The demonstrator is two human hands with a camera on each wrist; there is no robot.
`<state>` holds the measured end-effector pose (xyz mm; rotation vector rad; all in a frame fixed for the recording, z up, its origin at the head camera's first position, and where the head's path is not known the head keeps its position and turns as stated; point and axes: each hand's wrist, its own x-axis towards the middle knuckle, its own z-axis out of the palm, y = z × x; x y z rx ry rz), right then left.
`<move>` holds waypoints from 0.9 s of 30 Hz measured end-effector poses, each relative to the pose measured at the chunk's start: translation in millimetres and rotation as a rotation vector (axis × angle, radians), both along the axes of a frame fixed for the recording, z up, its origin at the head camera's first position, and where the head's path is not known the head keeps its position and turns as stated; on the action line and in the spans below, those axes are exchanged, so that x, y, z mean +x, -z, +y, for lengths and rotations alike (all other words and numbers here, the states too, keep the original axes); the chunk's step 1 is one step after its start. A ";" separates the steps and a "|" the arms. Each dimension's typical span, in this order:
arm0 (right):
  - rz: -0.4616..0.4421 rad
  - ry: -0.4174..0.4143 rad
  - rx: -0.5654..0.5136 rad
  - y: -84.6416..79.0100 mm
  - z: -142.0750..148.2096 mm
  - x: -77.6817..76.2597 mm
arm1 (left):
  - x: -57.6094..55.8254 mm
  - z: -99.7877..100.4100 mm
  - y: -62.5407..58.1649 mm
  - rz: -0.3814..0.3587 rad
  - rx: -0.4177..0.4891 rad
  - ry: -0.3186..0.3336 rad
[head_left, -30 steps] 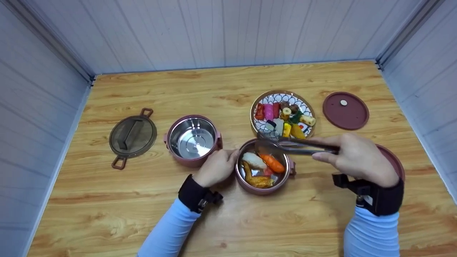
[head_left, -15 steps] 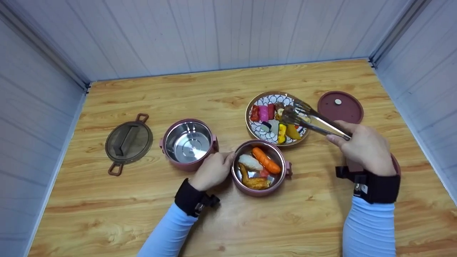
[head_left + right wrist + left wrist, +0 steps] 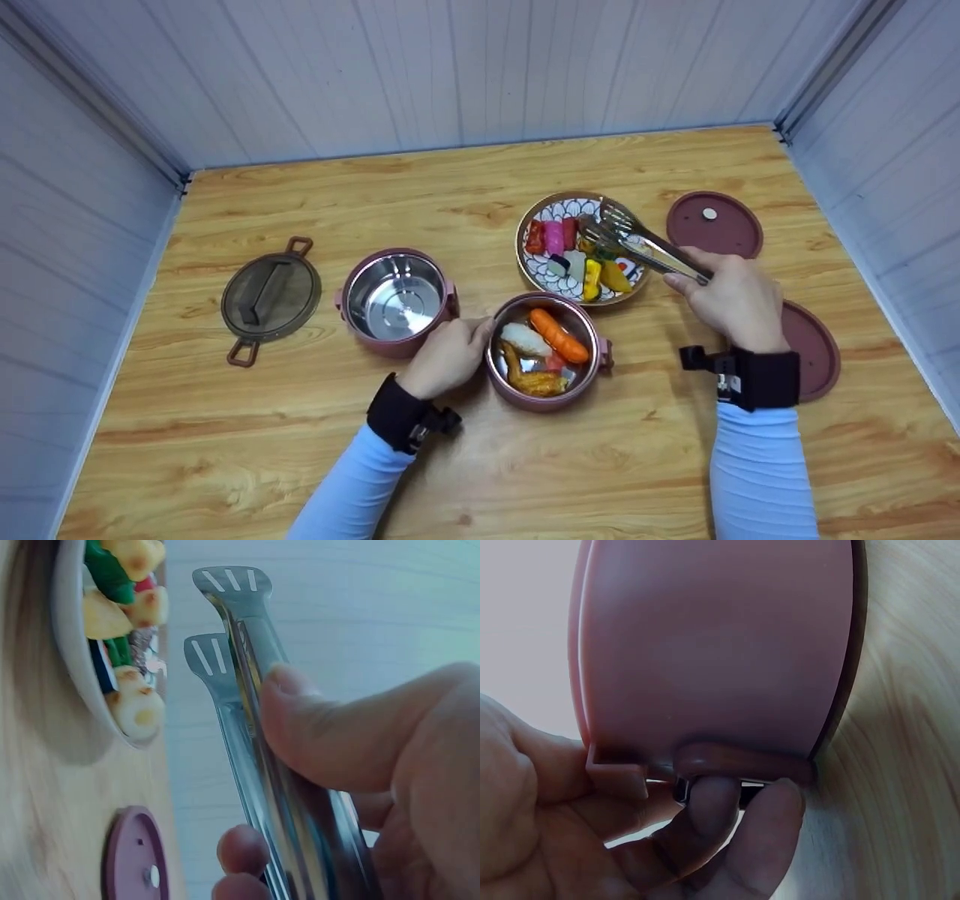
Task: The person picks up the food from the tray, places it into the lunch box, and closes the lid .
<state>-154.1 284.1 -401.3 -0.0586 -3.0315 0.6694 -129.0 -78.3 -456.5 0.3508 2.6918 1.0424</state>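
My left hand grips the side handle of a pink lunch pot; in the left wrist view its fingers curl under that handle. Inside the pot lie a carrot, a white oblong piece and a browned chicken wing. Metal tongs are held in my right hand. Their slotted tips are slightly apart over the right part of a patterned plate of toy food. The right wrist view shows nothing between the tips of the tongs.
A second pink pot with a bare steel inside stands left of my left hand. Further left is a dark lid with two loop handles. Maroon lids lie on the right, one partly behind my right wrist. Panelled walls enclose the table.
The tongs moved from above the pot up to the plate, leaving the carrot in the pot. Lately they shifted slightly left over the plate. My left hand keeps its grip.
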 end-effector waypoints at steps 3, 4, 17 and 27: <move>0.027 -0.008 0.015 5.3 -3.2 -2.4 | -0.2 0.3 -0.2 0.011 -0.002 -0.002; 0.038 -0.010 0.017 6.7 -4.1 -3.1 | -0.1 0.4 -0.4 0.015 -0.004 -0.003; 0.076 0.030 0.011 11.3 -5.3 -4.9 | -1.3 0.2 0.0 0.000 -0.011 0.001; 0.086 0.029 -0.015 2.9 -1.5 0.5 | -0.7 -0.4 1.7 -0.008 -0.007 -0.008</move>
